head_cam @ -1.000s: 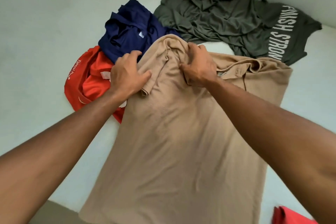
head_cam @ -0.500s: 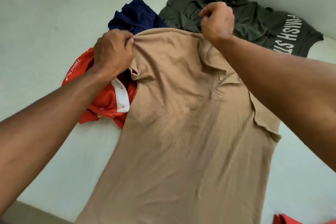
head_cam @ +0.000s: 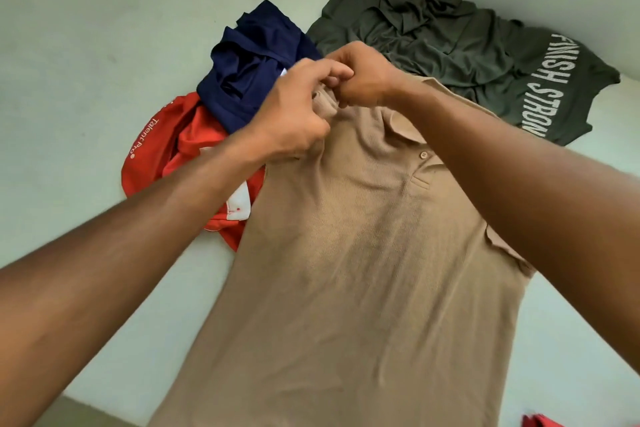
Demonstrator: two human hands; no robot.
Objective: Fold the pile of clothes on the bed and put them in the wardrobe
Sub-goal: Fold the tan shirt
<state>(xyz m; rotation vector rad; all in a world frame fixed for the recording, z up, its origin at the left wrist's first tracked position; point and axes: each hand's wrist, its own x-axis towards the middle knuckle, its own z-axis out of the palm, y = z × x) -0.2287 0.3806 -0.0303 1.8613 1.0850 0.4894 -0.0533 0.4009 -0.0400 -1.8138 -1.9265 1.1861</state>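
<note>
Both hands – left hand (head_cam: 294, 121) & right hand (head_cam: 363, 80) – pinch the tan shirt (head_cam: 363, 270) at its top, rest hanging over the bed (head_cam: 86, 45) – first fold probably starting, next lay it flat.

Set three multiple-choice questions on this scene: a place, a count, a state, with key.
1. Where does the olive shirt lie?
A. under the left arm
B. in a wardrobe
C. beyond the tan polo, to the right
2. How many buttons show on the polo?
A. none
B. one
C. four
3. How is the polo held?
A. left hand and right hand both grip its top
B. both lie flat
C. only one touches
Key: C, its lettering shows past the collar; B, one sits below the collar; A, both fists bunch the fabric.
</note>
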